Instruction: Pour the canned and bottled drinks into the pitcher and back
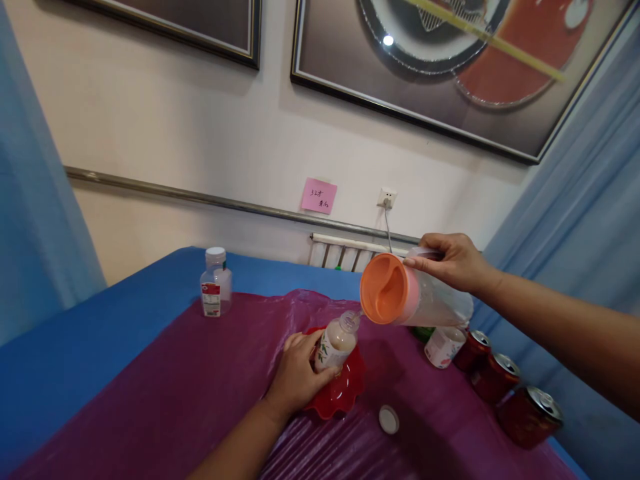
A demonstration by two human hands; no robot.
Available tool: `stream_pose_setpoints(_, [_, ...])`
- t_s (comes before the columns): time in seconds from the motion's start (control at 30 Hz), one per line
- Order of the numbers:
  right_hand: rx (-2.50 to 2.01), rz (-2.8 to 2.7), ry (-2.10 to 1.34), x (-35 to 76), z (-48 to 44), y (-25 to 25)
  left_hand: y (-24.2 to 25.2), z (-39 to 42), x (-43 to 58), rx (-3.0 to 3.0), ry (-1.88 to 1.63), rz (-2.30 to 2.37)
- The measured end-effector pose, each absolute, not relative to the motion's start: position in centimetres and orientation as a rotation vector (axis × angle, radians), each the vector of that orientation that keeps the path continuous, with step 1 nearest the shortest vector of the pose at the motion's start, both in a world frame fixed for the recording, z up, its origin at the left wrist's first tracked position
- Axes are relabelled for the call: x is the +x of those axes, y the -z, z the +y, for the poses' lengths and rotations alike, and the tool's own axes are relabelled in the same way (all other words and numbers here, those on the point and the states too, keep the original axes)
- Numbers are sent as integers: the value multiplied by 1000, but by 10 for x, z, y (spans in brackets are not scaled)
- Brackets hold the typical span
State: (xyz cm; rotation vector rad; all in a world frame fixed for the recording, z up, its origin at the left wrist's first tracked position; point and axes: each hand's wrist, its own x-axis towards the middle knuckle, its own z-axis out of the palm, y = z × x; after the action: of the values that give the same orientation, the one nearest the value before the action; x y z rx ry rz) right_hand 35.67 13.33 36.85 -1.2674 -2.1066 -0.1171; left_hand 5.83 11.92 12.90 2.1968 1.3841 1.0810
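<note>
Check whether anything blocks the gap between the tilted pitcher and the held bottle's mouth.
Nothing visible does: the orange lid of the pitcher sits beside the open mouth of the bottle, and the white cap lies aside.

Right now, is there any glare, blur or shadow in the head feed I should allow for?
Head view: a bright glare spot on the large framed picture, small glints in the red dish; head view: red cans look slightly soft; head view: dark shadow on the purple sheet, right of the red dish.
</note>
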Motion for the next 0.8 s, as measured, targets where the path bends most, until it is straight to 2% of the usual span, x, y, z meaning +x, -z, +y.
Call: stream_pose_setpoints(0.8, [-1257,-2108,132,355,131,-369,-130,118,59,2175,-1070,1397])
